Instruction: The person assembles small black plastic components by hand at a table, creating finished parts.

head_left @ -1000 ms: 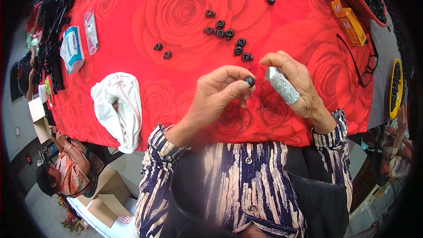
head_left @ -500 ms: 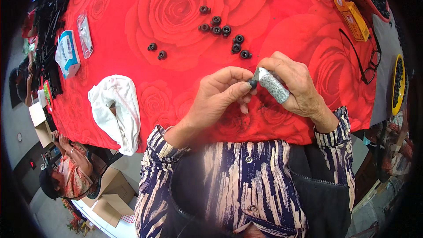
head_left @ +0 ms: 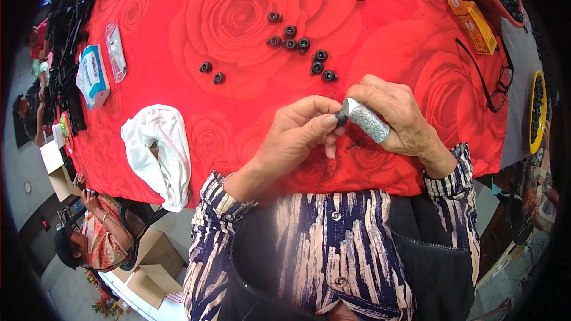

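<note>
Above the front edge of a red rose-printed counter (head_left: pixel 235 101), a left hand (head_left: pixel 300 126) and right hand (head_left: pixel 389 116) work close together, the right's grip around a speckled silver-grey cylinder (head_left: pixel 369 123), the left's pinching a small rounded black piece (head_left: pixel 341 120).

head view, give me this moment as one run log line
left hand: pinching small black part; right hand: gripping speckled grey tool, end at that part; red tablecloth: black pieces beyond hands, white cloth at left

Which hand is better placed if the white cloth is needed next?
Probably the left hand: it is nearer the white cloth, though it pinches a small black piece. The right hand is farther away and holds a speckled grey object.
</note>
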A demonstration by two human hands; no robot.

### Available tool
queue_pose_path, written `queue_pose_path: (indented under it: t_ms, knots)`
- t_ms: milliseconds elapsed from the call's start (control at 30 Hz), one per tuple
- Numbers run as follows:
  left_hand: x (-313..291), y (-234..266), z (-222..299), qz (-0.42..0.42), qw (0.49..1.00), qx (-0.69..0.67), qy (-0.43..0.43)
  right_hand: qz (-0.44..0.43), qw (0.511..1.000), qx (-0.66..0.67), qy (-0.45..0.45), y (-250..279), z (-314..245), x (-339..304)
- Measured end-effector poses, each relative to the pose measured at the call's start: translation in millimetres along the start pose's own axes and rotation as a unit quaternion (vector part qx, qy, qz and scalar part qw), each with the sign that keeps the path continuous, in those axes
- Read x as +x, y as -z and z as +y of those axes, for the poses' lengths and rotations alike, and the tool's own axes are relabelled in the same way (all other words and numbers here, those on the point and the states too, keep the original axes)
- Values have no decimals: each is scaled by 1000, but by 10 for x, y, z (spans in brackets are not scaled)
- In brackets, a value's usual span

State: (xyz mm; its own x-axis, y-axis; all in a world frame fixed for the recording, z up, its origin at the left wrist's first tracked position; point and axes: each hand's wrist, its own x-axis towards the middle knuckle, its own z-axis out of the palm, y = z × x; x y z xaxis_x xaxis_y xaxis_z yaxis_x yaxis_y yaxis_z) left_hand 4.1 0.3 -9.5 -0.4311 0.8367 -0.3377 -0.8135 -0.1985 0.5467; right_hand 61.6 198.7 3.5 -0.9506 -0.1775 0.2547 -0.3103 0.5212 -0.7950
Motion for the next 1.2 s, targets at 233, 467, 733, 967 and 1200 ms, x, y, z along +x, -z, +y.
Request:
queue_pose_path:
  t_ms: [233, 467, 733, 967, 1200]
  knots:
    - [38, 72, 82, 35, 993, -91, -74, -69, 990, -34, 116, -134, -158, -70]
    - [-9, 25, -39, 14, 998, -55, -3, 88, 993, 26, 71, -38, -123, -6]
    - [-32, 53, -31, -55, 995, -51, 61, 115, 983, 10, 143, -164, -75, -40]
    - [-22, 40, -18, -72, 994, -38, 68, 117, 974, -40, 189, -158, -100, -76]
    - [-26, -31, 23, -24, 997, 78, 0, 102, 977, -63, 178, -160, -72, -83]
